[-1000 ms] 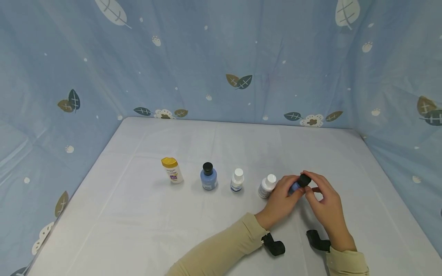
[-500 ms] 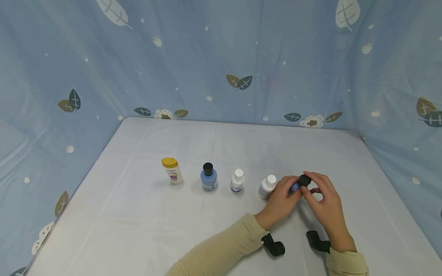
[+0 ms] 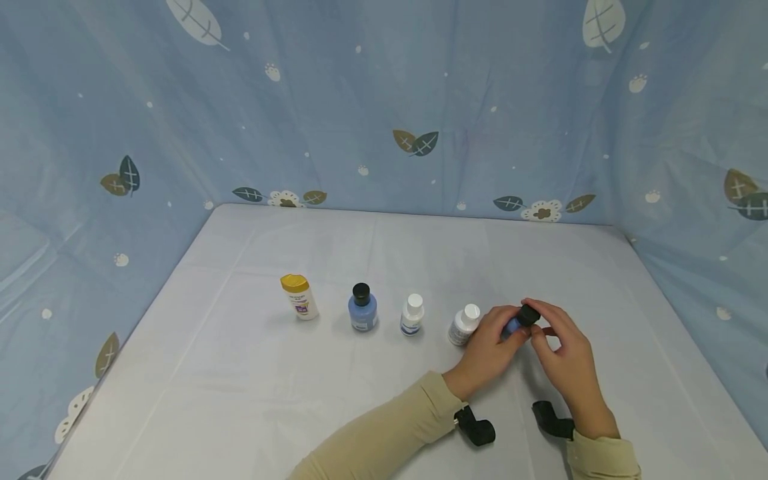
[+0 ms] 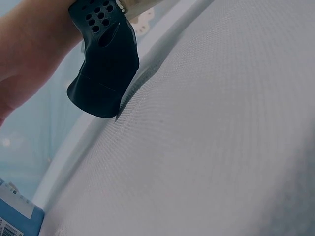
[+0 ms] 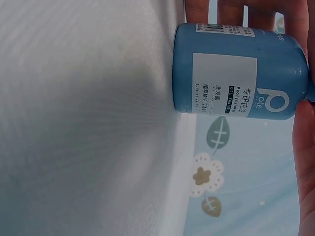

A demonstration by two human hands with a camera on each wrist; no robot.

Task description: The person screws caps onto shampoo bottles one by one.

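Observation:
A blue shampoo bottle with a black cap stands on the table at the right, its printed label facing the right wrist camera. My left hand grips the bottle's body and covers most of it in the head view. At the top of the bottle, my right hand holds the black cap between fingers and thumb. Only a corner of the blue bottle shows in the left wrist view. Just left of my left hand is a white bottle with a white cap.
Further left stand another white-capped bottle, a second blue bottle with a black cap and a white bottle with a yellow cap. A white cloth covers the table. Patterned blue curtains hang behind and at the sides.
My right thumb moved up onto the cap, then back down below it, while the index finger shifted slightly over the top. My left hand and the standing bottles kept their places.

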